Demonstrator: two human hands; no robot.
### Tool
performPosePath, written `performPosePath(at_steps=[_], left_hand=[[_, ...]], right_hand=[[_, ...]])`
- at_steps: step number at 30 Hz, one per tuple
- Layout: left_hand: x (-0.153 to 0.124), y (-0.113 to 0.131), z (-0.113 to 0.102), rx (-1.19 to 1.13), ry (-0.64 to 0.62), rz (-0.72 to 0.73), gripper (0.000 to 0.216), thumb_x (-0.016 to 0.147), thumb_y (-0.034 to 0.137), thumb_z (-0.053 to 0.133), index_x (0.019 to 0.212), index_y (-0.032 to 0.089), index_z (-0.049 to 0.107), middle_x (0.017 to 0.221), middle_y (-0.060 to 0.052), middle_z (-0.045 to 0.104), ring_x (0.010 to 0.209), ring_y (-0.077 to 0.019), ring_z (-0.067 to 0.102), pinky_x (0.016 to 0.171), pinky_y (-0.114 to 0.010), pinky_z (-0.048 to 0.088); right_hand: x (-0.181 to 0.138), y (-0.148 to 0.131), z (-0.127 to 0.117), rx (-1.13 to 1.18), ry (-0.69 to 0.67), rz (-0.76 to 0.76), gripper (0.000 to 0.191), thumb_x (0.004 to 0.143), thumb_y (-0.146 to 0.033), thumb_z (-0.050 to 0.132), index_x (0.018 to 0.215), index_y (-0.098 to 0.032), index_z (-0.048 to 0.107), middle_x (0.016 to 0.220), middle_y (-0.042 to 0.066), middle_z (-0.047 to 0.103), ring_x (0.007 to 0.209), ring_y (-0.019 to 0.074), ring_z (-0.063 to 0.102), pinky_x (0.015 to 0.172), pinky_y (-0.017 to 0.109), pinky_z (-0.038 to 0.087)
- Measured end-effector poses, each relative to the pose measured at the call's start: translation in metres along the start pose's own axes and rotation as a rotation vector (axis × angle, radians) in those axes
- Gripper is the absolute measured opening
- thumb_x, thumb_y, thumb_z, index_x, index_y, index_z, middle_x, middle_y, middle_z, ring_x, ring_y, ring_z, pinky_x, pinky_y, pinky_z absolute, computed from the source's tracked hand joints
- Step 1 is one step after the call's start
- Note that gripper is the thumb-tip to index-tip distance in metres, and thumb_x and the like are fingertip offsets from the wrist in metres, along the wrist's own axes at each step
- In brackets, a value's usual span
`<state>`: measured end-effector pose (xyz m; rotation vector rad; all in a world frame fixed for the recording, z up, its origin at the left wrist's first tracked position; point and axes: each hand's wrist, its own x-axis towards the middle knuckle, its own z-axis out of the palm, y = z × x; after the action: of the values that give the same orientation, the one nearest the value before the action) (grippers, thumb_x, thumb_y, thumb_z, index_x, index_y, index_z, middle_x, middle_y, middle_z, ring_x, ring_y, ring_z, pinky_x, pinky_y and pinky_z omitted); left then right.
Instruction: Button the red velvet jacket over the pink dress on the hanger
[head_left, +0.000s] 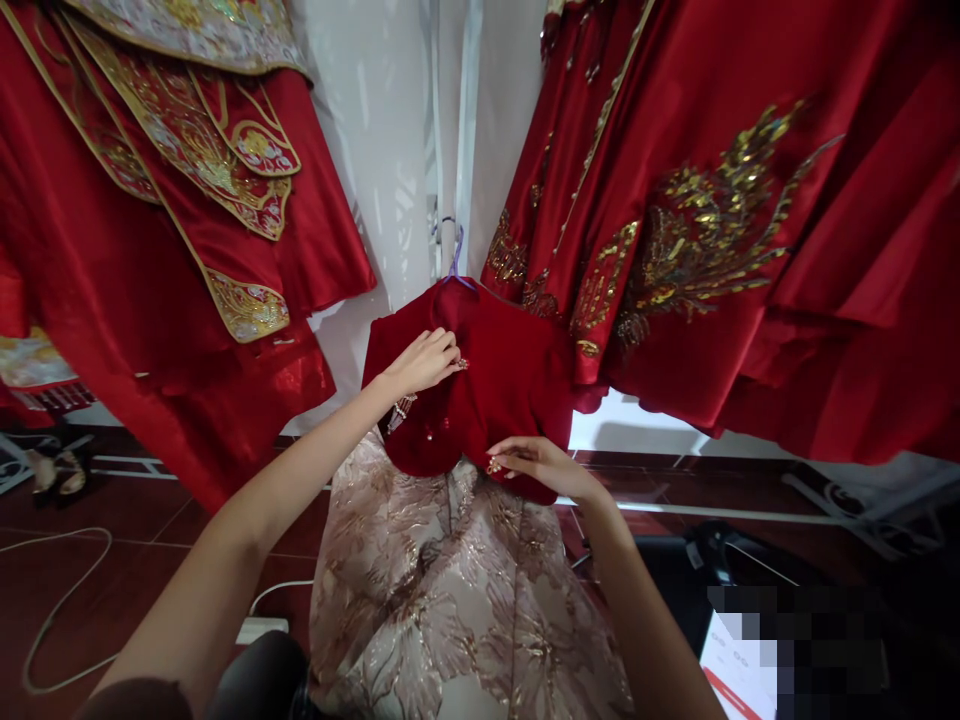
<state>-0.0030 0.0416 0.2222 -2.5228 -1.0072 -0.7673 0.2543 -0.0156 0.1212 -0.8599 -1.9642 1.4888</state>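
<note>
Facing a white wall [367, 150] above reddish floor tiles [161, 580], both hands [426, 360] [541, 463] pinch a red jacket [514, 365].

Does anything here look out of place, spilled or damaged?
No spill or damage stands out on the red jacket at the person's hands. The white cable looks untidy, looping loosely across the floor at the left, where a foot might catch it. A blocky patch hides part of the lower right.

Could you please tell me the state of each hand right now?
Left hand: curled at the upper front of the red jacket; grip unclear.
Right hand: partly closed at a small beaded piece near the jacket's lower edge; grip unclear.
</note>
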Motion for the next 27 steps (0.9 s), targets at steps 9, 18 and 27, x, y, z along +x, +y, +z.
performPosePath(at_steps=[9,18,27], left_hand=[[-0.003,0.01,0.008,-0.196,0.072,-0.018,0.02,0.086,0.033,0.043,0.086,0.017,0.057,0.091,-0.009,0.056,0.1,-0.024,0.049,0.102,-0.043,0.026],[-0.002,0.004,0.015,-0.578,0.111,-0.098,0.011,0.079,0.026,0.053,0.07,0.02,0.053,0.071,-0.005,0.053,0.088,-0.0226,0.054,0.106,-0.045,0.023],[-0.006,-0.004,0.001,-0.499,0.172,-0.204,0.016,0.076,0.035,0.06,0.07,0.021,0.056,0.074,-0.006,0.056,0.085,-0.0234,0.052,0.103,-0.046,0.022]], right_hand=[[-0.02,-0.009,-0.017,-0.017,-0.029,0.022,0.034,0.075,-0.039,0.063,0.101,-0.017,0.065,0.096,0.006,0.066,0.089,0.0159,0.06,0.079,0.032,0.05],[-0.019,-0.012,-0.014,-0.056,-0.017,0.011,0.034,0.075,-0.04,0.063,0.1,-0.017,0.065,0.094,0.006,0.066,0.086,0.0156,0.06,0.077,0.031,0.05],[-0.015,-0.014,-0.015,-0.07,-0.088,0.07,0.035,0.075,-0.042,0.063,0.099,-0.017,0.065,0.092,0.006,0.068,0.085,0.0159,0.062,0.079,0.032,0.049]])
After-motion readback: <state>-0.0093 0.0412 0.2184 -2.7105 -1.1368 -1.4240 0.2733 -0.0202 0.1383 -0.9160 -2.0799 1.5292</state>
